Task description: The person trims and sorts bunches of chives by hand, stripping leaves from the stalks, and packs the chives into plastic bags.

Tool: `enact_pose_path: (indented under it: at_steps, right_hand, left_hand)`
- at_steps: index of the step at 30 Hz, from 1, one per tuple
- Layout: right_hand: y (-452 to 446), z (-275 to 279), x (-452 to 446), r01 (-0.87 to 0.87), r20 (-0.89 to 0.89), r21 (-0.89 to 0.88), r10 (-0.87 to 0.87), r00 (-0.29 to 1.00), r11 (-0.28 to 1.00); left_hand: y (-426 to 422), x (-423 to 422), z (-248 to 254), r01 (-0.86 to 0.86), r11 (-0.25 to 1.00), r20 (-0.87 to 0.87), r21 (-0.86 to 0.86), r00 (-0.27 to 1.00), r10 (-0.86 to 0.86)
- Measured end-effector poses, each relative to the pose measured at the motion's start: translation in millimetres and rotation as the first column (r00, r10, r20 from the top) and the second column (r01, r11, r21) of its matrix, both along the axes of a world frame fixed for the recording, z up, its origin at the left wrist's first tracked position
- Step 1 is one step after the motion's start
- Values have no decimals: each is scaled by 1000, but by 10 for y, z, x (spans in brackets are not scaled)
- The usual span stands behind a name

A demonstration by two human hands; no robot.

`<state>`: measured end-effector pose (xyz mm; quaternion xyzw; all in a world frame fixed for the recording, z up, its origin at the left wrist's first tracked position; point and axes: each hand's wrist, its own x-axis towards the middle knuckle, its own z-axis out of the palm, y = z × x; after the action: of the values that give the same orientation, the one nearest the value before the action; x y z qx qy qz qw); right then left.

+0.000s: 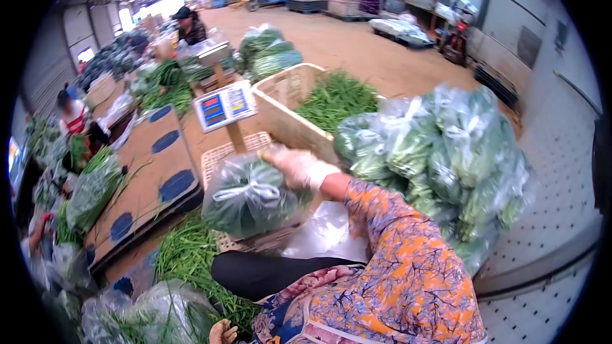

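Note:
My right hand [298,167], in a pale glove, reaches over the right side of a tied clear bag of green vegetables [245,197]. Its fingers are stretched out to the left and blurred; whether they touch the bag is unclear. The bag, knotted in white on top, sits on a pale plastic crate [210,158] in front of a digital scale display [225,106]. At the bottom edge, my left hand [222,332] shows only partly, fingers loosely curled and apart, nothing visible in them. Beside it are loose green stalks [188,251] and a clear bag of greens [162,312].
Filled bags of greens [440,159] are piled on the right. Behind the scale, a large crate [299,108] holds cut greens [338,99]. A brown board table [143,185] with dark ovals runs along the left. Other people [190,25] are among vegetables farther back.

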<state>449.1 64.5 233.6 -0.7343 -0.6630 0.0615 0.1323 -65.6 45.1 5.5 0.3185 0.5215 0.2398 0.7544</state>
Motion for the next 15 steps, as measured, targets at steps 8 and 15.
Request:
enact_pose_path:
  at_steps: [8,15]
  right_hand:
    - [-1649,1543,1006,346,49,728,-549,835,592]
    - [-2507,587,2106,928,-141,135,-920,366,348]
  left_hand:
    - [109,29,-154,92,995,-69,-46,993,-95]
    - [107,-36,-279,-26,999,-81,-21,996,24]
